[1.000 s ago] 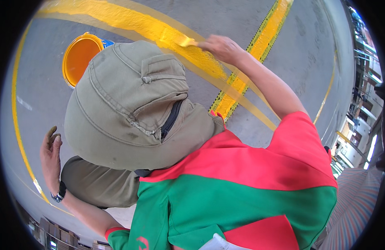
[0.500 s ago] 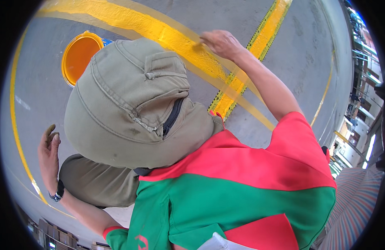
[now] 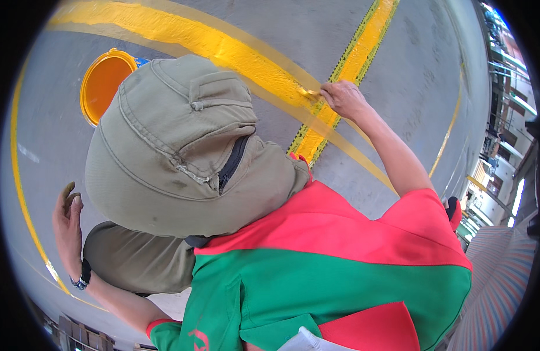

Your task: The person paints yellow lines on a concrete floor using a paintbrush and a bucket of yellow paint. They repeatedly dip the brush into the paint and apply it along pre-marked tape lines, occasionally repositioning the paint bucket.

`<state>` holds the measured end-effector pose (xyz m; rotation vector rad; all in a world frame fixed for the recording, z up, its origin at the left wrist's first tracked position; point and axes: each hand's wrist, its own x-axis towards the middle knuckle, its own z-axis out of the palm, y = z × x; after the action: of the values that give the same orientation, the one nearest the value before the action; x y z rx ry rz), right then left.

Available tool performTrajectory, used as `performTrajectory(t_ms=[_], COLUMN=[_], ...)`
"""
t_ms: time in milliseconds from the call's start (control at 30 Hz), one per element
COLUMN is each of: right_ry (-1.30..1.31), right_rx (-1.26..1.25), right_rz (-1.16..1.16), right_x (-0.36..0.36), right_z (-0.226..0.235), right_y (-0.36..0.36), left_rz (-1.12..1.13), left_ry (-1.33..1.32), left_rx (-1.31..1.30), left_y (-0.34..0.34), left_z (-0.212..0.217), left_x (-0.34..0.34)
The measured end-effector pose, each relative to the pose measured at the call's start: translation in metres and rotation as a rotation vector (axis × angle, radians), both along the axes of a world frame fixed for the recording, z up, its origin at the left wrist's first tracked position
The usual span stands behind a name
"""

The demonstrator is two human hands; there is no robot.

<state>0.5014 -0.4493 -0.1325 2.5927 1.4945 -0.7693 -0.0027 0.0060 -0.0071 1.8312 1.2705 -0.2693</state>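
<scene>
Since a second earlier, the right hand (image 3: 344, 98) had travelled along the broad, wet-looking yellow painted stripe (image 3: 246, 61), from its middle to its end beside the straight yellow band with black-and-yellow edging (image 3: 360, 52). Its fingers were closed around a small, yellow-coated paintbrush (image 3: 308, 93), whose tip lay at that end of the stripe. The right arm reached forward, its wrist bent and knuckles uppermost. The left hand (image 3: 68, 221) had barely shifted: raised, fingers loosely curled, thumb apart, gripping nothing visible. The round, yellow-rimmed paint bucket (image 3: 84, 88) stood ahead, left of the stripe's near edge.
</scene>
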Motion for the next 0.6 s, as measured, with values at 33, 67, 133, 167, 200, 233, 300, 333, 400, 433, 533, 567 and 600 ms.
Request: performTrajectory(t_ms=[33,67,133,167,200,233,300,333,400,433,533,567,600], right_ry=[-0.01,-0.025,-0.033,-0.024,-0.015,-0.018,0.007,0.039,0.075,0.077,0.145,0.178,0.199], right_rx=[-0.026,-0.054,-0.027,0.025,0.079,0.162,0.328,0.404,0.496,0.513,0.522,0.524,0.496], right_rz=[0.003,0.006,-0.017,-0.047,-0.077,-0.075,-0.084,-0.091,-0.119,-0.14,-0.187,-0.199,-0.2], right_x=[0.0,0.001,-0.001,-0.001,-0.003,-0.004,-0.012,-0.013,-0.013,-0.012,-0.01,-0.008,-0.009], right_z=[0.002,0.002,-0.003,-0.008,-0.013,-0.019,-0.024,-0.023,-0.014,-0.006,0.018,0.026,0.032], right_y=[-0.004,-0.002,0.016,0.033,0.052,0.074,0.109,0.123,0.143,0.15,0.164,0.169,0.173], left_rz=[-0.001,0.028,0.004,0.017,0.006,0.007,0.003,0.001,-0.004,-0.009,0.051,0.071,0.086], left_ry=[-0.001,0.001,-0.011,-0.02,-0.015,-0.017,-0.019,-0.016,-0.071,-0.132,-0.204,-0.225,-0.241], left_rx=[-0.004,-0.018,0.0,-0.01,0.006,0.011,0.03,0.042,0.047,0.041,0.082,0.122,0.134], left_y=[0.001,0.001,0.0,0.0,-0.001,-0.002,-0.003,-0.005,-0.004,-0.001,0.011,0.02,0.029], left_z=[0.0,-0.001,-0.001,0.0,0.0,0.0,0.002,0.003,0.006,0.008,0.024,0.033,0.038], left_x=[0.0,-0.001,-0.002,-0.002,-0.002,-0.001,0.0,0.0,0.0,0.001,-0.008,-0.011,-0.014])
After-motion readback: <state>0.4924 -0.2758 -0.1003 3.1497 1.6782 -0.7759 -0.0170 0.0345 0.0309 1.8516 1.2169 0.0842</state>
